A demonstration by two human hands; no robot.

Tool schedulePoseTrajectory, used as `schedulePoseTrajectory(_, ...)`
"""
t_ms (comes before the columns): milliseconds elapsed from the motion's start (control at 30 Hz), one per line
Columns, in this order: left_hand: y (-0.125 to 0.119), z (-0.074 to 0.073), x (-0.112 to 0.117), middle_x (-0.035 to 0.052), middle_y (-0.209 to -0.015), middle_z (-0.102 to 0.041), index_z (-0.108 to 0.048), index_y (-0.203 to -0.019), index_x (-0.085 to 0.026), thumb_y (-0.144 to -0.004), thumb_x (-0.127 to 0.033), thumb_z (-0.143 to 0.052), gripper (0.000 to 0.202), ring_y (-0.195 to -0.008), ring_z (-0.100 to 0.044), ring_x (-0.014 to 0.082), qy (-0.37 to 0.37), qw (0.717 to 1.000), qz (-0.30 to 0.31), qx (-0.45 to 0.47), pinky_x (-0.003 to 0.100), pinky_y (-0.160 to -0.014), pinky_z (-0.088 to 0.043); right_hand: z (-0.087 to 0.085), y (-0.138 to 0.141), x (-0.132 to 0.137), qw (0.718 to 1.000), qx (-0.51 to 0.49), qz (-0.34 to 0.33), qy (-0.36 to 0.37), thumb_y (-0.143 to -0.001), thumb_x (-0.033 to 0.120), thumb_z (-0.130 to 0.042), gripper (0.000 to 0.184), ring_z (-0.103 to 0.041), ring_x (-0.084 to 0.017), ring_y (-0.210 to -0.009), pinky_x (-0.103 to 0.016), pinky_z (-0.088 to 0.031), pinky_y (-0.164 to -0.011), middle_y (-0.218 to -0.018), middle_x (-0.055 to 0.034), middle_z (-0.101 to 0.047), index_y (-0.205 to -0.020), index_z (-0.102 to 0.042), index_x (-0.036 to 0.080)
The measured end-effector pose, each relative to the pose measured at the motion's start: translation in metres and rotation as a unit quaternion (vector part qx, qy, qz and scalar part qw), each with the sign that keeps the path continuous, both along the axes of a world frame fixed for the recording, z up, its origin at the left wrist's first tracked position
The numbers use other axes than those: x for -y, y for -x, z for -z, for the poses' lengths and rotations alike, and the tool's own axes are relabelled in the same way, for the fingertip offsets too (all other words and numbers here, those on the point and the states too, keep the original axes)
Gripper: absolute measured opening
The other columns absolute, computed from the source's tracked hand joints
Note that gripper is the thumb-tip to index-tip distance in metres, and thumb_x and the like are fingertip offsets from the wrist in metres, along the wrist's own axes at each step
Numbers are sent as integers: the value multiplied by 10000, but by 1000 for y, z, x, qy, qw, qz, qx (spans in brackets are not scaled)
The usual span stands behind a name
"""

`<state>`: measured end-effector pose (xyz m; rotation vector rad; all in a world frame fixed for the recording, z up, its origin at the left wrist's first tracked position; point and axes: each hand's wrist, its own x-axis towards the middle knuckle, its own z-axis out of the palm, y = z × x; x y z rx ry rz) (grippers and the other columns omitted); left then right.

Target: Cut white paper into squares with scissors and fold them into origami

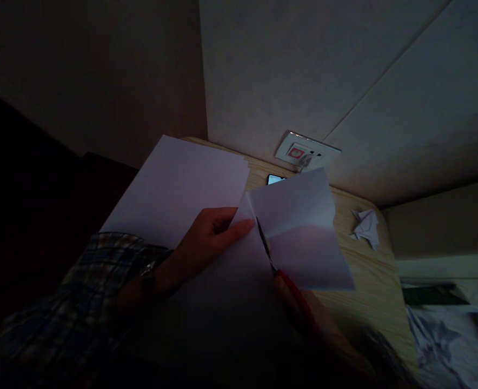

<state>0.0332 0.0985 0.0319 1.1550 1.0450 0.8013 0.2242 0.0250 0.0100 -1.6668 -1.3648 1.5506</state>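
Note:
My left hand [217, 235] pinches a white sheet of paper [299, 216] near its upper edge, with the thumb on top. In my right hand [299, 305] is a pair of scissors [290, 286] with red handles, its dark blades pointing up and away. The blades lie along a cut in the sheet, just right of my left thumb. To the right of the cut, the paper stands raised and slightly curled. The lower part of the sheet fades into shadow, and my right fingers are partly hidden by the handles and darkness.
White paper sheets [182, 178] lie on the wooden table [380, 292] at the left. Behind the cut sheet are a phone [275, 179] and a wall socket [307, 149] with a plug. Folded white paper [366, 227] sits at the right. Patterned fabric [445, 346] shows beyond the edge.

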Motion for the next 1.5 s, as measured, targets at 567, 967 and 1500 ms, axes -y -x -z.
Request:
schedulePoseTrajectory(567, -1, -1, 1, -43, -542, -502, -575, -640, -157, -777, -373, -609, 258, -447, -427, 76, 2, 999, 11, 31, 159, -371, -309, -7, -4, 10, 996, -51, 61, 51, -682, 631, -644, 409, -614, -312, -1153, -397, -519, -942, -1119, -3, -729, -983, -728, 367)
schedulePoseTrajectory(967, 0, 0, 0, -40, -551, -532, -606, -665, -147, -786, -331, -616, 220, -461, -446, 81, 11, 998, 14, 53, 163, -397, -333, -3, -2, 5, 993, -103, 20, 59, -719, 648, -612, 463, -642, -283, -1103, -369, -512, -951, -1145, 5, -715, -1072, -688, 359)
schedulePoseTrajectory(1500, 0, 6, 4, -56, -507, -439, -553, -622, -148, -857, -323, -515, 295, -431, -370, 60, -29, 998, -4, 47, 159, -372, -263, -9, 2, -3, 999, -47, 6, -8, -696, 625, -584, 371, -711, -264, -873, -319, -577, -793, -860, -25, -763, -809, -713, 296)
